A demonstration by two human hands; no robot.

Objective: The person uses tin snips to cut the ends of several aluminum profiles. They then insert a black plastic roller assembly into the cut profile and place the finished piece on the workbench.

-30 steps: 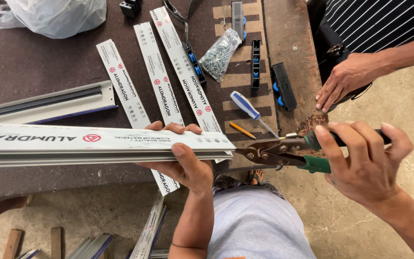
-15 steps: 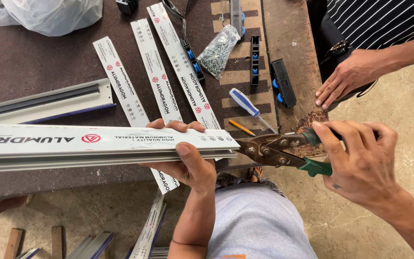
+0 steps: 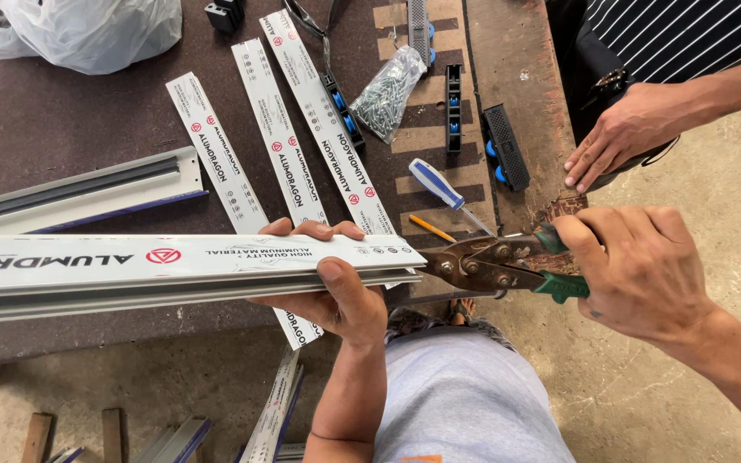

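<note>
My left hand grips a long white aluminium profile near its right end, thumb underneath and fingers over the top, holding it level above the table edge. My right hand is closed around the green handles of rusty metal snips. The snips' jaws meet the right end of the profile. Another person's hand rests on the worn table corner at the right, apart from mine.
On the dark table lie three white strips, another grey profile, a blue-handled screwdriver, a pencil, a bag of screws, black roller parts and a white plastic bag. Offcuts lie on the floor below.
The snips have closed in on the profile's end, and my right hand has squeezed the handles closer together. The profile has stayed nearly still in my left hand.
</note>
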